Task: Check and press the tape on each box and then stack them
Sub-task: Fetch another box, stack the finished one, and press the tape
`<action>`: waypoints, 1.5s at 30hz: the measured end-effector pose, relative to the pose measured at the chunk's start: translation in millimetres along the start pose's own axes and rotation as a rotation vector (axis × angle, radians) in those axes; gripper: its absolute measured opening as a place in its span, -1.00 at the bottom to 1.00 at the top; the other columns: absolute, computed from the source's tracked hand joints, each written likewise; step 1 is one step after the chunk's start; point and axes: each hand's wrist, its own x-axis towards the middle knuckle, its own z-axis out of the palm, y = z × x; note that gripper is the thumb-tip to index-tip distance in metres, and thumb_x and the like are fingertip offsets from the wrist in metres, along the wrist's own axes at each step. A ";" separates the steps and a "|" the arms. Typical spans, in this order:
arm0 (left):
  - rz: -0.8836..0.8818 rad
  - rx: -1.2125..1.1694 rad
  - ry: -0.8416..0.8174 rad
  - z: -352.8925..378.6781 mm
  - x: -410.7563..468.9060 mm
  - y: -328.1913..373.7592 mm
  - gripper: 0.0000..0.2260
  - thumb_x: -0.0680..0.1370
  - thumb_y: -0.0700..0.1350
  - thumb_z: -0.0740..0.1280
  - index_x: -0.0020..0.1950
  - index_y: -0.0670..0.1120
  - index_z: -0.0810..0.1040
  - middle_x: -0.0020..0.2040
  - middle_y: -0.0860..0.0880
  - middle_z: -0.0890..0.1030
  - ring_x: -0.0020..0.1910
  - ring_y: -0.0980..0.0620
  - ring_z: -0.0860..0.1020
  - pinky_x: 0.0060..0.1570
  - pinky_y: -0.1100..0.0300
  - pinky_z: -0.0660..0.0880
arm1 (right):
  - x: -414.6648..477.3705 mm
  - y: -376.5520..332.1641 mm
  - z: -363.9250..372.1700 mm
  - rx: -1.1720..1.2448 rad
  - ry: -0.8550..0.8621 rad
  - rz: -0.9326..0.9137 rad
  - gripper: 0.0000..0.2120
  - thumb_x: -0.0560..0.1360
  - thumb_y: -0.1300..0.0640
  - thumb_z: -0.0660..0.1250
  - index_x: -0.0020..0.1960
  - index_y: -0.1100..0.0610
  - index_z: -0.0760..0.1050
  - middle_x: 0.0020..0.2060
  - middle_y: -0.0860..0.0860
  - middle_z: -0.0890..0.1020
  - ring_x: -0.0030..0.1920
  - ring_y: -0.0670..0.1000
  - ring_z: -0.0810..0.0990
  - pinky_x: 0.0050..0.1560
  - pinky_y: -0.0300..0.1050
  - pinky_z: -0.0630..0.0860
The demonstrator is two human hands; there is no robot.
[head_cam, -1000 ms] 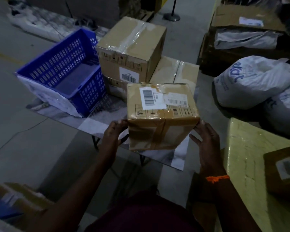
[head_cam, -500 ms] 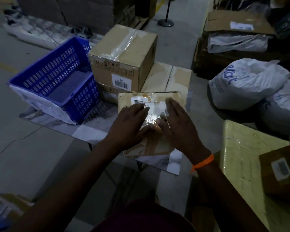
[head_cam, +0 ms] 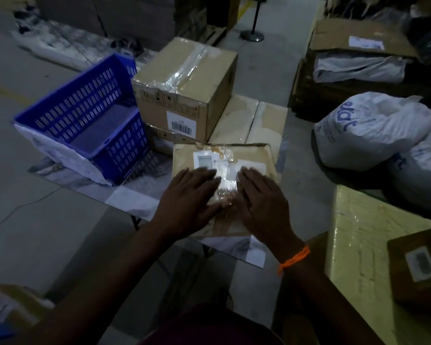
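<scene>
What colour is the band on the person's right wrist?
Orange; the wristband shows clearly in the head view, just behind the right hand.

The box (head_cam: 255,155), which a second ago was held tilted up off the desk (head_cam: 132,201), now lies flat on it, and the left hand (head_cam: 187,202) and right hand (head_cam: 261,205) have moved from its sides onto its taped top.

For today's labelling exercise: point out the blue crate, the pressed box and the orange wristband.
blue crate (head_cam: 77,100): head view, inner side wall.
pressed box (head_cam: 259,151): head view, bare cardboard top.
orange wristband (head_cam: 295,258): head view, band's middle.
</scene>
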 end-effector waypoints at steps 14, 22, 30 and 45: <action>0.032 -0.227 0.279 20.1 -37.0 -9.2 -0.70 0.54 -0.06 0.32 0.24 -0.07 0.68 0.25 -0.06 0.63 0.33 -0.03 0.49 0.54 0.18 0.07 | -35.8 5.4 4.1 0.131 0.100 -0.061 -0.75 0.64 0.08 0.35 0.22 0.17 0.67 0.24 0.10 0.67 0.33 0.09 0.59 0.40 0.11 0.44; -0.177 -0.370 0.319 6.8 -20.7 -10.4 -0.70 0.60 0.05 0.34 0.25 -0.07 0.62 0.33 -0.03 0.54 0.35 0.02 0.46 0.29 0.17 0.47 | -12.0 8.2 -18.5 0.222 0.179 0.181 -0.69 0.60 0.11 0.41 0.30 0.19 0.59 0.27 0.15 0.60 0.31 0.10 0.52 0.31 -0.02 0.50; -0.611 -1.072 0.105 -5.0 -16.4 -26.7 -0.44 0.54 0.08 0.45 0.50 0.13 0.36 0.30 0.13 0.60 0.23 0.15 0.60 0.23 -0.06 0.58 | 23.9 23.4 -27.9 1.057 -0.155 0.700 -0.42 0.50 0.14 0.54 0.46 -0.02 0.43 0.18 -0.09 0.70 0.20 -0.06 0.68 0.10 -0.16 0.65; -0.880 -1.352 0.408 8.1 -152.9 -22.5 -0.42 0.43 0.51 0.23 0.20 0.13 0.61 0.27 0.06 0.63 0.27 0.07 0.58 0.15 -0.04 0.52 | -77.5 -31.6 8.6 1.230 -0.001 0.843 -0.57 0.60 -0.28 0.24 0.29 -0.02 0.53 0.19 0.00 0.67 0.26 0.08 0.64 0.13 0.14 0.61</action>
